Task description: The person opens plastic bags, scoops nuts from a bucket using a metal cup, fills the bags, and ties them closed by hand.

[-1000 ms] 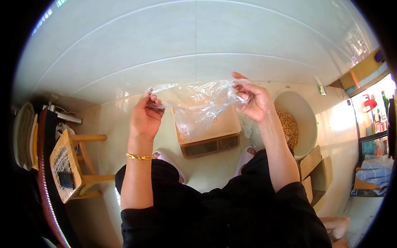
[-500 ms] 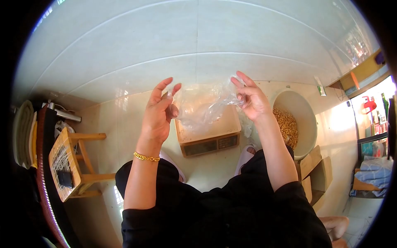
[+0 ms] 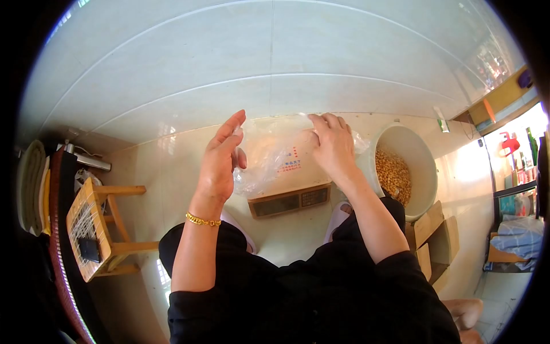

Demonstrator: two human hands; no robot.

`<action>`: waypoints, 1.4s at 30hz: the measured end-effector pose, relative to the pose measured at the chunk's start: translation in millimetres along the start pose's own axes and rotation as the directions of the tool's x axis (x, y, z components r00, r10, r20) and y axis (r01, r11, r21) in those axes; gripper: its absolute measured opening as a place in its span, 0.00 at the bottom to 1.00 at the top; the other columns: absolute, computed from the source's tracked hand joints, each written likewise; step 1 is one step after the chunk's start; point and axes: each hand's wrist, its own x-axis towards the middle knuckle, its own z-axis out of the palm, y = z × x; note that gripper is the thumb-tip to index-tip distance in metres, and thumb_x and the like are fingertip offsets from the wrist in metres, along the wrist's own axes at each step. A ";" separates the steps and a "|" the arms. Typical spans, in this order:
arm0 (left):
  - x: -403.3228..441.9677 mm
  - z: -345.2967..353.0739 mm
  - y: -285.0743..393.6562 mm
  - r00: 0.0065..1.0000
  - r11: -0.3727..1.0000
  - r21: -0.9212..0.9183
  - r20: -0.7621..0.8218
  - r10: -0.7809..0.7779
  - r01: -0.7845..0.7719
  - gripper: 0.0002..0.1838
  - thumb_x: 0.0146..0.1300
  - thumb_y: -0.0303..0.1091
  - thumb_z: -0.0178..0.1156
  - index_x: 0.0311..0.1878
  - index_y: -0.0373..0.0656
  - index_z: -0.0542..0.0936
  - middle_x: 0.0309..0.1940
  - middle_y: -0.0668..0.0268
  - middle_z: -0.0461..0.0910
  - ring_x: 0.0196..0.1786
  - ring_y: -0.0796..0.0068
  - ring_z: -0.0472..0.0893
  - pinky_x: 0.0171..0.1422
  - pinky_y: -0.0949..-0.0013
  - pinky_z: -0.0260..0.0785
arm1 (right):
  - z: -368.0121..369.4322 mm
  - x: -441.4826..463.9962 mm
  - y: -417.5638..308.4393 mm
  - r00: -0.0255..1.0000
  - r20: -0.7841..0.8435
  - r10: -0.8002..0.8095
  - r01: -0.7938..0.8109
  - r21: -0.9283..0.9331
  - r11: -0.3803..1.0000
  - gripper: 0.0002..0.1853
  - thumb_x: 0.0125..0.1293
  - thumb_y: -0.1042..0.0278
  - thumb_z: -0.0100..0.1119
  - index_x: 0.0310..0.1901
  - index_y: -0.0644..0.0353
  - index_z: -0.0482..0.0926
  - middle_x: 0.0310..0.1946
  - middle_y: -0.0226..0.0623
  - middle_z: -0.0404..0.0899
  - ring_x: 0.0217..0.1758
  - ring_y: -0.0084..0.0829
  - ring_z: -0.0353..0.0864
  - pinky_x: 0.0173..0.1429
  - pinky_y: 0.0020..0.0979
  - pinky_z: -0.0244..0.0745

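Observation:
A thin clear plastic bag (image 3: pixel 266 163) with red and blue print is stretched between my hands at chest height. My left hand (image 3: pixel 220 157) holds its left side, the fingers pointing up and the thumb bent towards the bag. On the other side, my right hand (image 3: pixel 334 143) grips the bag from above, fingers curled over the film, with a loose end sticking out past the knuckles. Below the bag a digital weighing scale (image 3: pixel 292 199) stands on the floor, its display facing me; the bag covers much of its top.
To the right stands a pale bucket (image 3: pixel 423 163) with yellowish kernels (image 3: pixel 392 176). Beside it is an open cardboard box (image 3: pixel 444 243). A wooden stool (image 3: pixel 91 229) with a dark flat object stands at left. A tiled wall (image 3: pixel 229 51) rises ahead. Another person's limb shows at lower right.
The bag has gone from bunched to spread out, so its print now shows. My right hand has turned over and moved slightly left and down; my left hand stays nearly in place.

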 end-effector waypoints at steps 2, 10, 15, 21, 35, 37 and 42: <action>0.3 3.3 0.9 1.000 1.000 0.023 0.014 -0.019 0.019 0.23 0.67 0.29 0.44 0.66 0.42 0.67 0.67 0.66 0.65 0.22 0.84 0.64 0.30 0.80 0.62 | -4.4 1.4 -7.1 0.999 0.027 -0.045 0.021 0.585 0.811 0.19 0.63 0.63 0.55 0.54 0.59 0.75 0.48 0.47 0.78 0.52 0.46 0.76 0.58 0.42 0.67; 3.5 -0.4 -1.2 0.999 0.998 -0.048 -0.022 0.032 -0.033 0.22 0.66 0.32 0.48 0.63 0.40 0.70 0.64 0.64 0.69 0.19 0.85 0.62 0.25 0.79 0.58 | 19.7 -20.2 -21.6 0.546 0.779 -0.308 -0.129 0.442 0.888 0.19 0.65 0.55 0.54 0.51 0.58 0.77 0.44 0.48 0.79 0.51 0.46 0.76 0.54 0.43 0.70; -1.2 3.9 2.4 0.997 0.999 -0.007 0.065 -0.039 0.040 0.21 0.67 0.32 0.47 0.62 0.40 0.71 0.64 0.64 0.69 0.17 0.86 0.57 0.24 0.81 0.55 | -9.3 -10.8 -31.6 0.820 0.501 -0.279 -0.056 0.554 0.831 0.17 0.65 0.57 0.53 0.50 0.59 0.77 0.44 0.46 0.79 0.50 0.46 0.76 0.53 0.44 0.70; -4.4 9.3 7.7 0.978 0.998 -0.028 0.204 -0.052 0.059 0.21 0.67 0.34 0.46 0.62 0.38 0.70 0.64 0.62 0.68 0.15 0.87 0.53 0.23 0.82 0.52 | 12.3 -19.1 -44.5 0.936 0.079 -0.344 0.193 0.701 0.687 0.19 0.68 0.53 0.48 0.49 0.59 0.77 0.41 0.46 0.80 0.45 0.46 0.78 0.53 0.43 0.70; 0.5 2.9 4.3 0.998 1.000 -0.016 0.064 -0.012 0.013 0.21 0.67 0.33 0.45 0.61 0.39 0.71 0.64 0.62 0.68 0.18 0.86 0.54 0.25 0.81 0.54 | -1.8 -20.5 -49.0 0.344 0.921 -0.185 -0.193 0.262 0.946 0.32 0.63 0.41 0.50 0.44 0.69 0.79 0.43 0.50 0.80 0.47 0.46 0.78 0.55 0.40 0.69; 3.6 1.8 2.6 0.999 1.000 -0.006 0.030 -0.009 0.009 0.21 0.67 0.34 0.45 0.62 0.39 0.71 0.63 0.63 0.69 0.18 0.86 0.54 0.25 0.80 0.54 | -1.0 -23.4 -39.1 0.329 0.923 -0.199 -0.144 0.258 0.955 0.31 0.62 0.40 0.52 0.48 0.66 0.79 0.47 0.49 0.79 0.48 0.46 0.78 0.58 0.39 0.68; 5.9 3.6 2.9 1.000 1.000 0.015 0.027 -0.011 0.011 0.21 0.67 0.34 0.45 0.62 0.39 0.70 0.63 0.63 0.69 0.19 0.86 0.55 0.25 0.80 0.53 | -53.5 15.2 25.4 0.729 0.617 -0.296 -0.393 0.731 0.558 0.21 0.63 0.54 0.55 0.51 0.61 0.77 0.45 0.38 0.81 0.46 0.32 0.80 0.48 0.32 0.74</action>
